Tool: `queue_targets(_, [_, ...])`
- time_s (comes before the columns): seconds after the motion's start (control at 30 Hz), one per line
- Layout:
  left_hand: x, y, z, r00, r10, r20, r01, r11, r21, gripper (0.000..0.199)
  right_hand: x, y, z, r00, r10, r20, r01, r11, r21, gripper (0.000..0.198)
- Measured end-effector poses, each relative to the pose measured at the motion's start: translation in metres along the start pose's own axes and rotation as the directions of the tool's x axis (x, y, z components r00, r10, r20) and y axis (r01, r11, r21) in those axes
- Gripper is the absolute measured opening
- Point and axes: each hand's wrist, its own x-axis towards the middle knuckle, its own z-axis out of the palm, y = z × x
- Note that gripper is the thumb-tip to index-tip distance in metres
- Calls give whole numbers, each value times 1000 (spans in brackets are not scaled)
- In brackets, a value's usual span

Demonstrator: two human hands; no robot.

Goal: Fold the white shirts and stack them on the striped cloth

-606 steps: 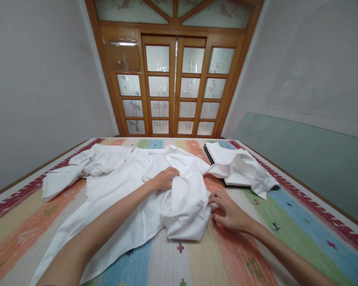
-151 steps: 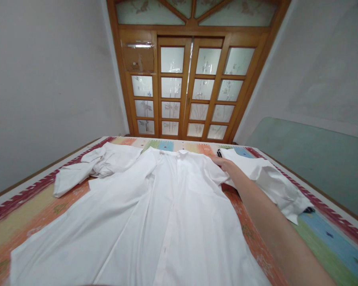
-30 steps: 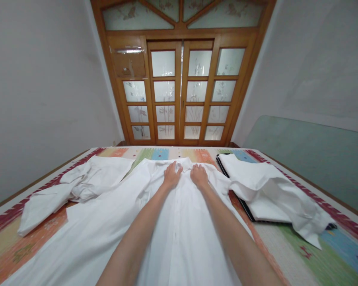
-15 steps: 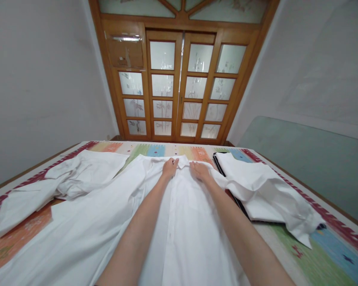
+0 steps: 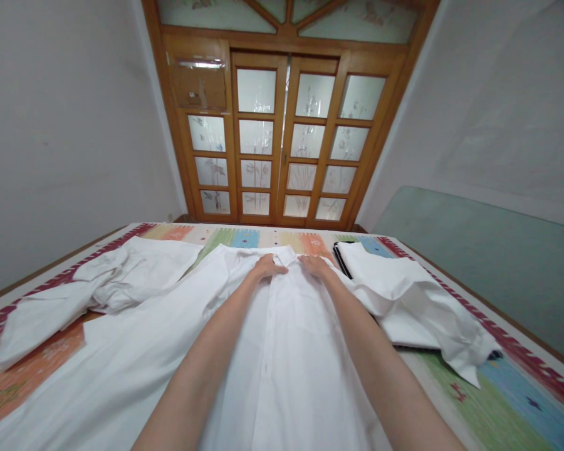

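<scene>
A white button-up shirt [image 5: 296,338] lies spread with its front up and its collar at the far end. My left hand [image 5: 269,267] is closed on the cloth just below the left side of the collar, thumb and fingers pointing right. On the other side of the collar, my right hand [image 5: 314,265] pinches the fabric near the right collar edge; its fingertips are partly hidden. The button placket runs down between my forearms. One long sleeve [image 5: 136,269] lies crumpled at the left, and the other sleeve side stretches out to the right.
Under the shirt is a colourful patterned cloth [image 5: 14,394] with a dark red border. A folded stack of white and dark fabric [image 5: 342,258] lies at the right, partly covered by white cloth. Beyond stand wooden glass doors [image 5: 282,125]; a pale green panel [image 5: 489,250] leans at the right wall.
My left hand has shifted slightly down and right from the collar tip, its fingers now pointing right. My right hand has stayed by the collar. The right sleeve cloth has moved slightly left.
</scene>
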Motion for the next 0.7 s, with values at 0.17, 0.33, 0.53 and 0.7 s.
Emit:
queue_targets(0.17, [-11, 9, -1, 997, -69, -31, 72, 994, 79, 23, 0, 1, 0, 1000, 8, -16, -8, 1000, 29, 52])
queue_targets(0.33, [-29, 10, 0, 980, -164, -109, 171, 984, 56, 49, 1, 0, -2, 999, -10, -30, 11, 999, 44, 47])
queue_targets(0.53, [-47, 5, -1, 964, -256, -67, 259, 965, 40, 60, 4, 0, -4, 999, -14, -34, 15, 999, 29, 49])
queue_targets(0.7, [-47, 2, -4, 980, -61, -192, 91, 985, 150, 61, -4, -5, 12, 997, -51, -64, 51, 999, -4, 45])
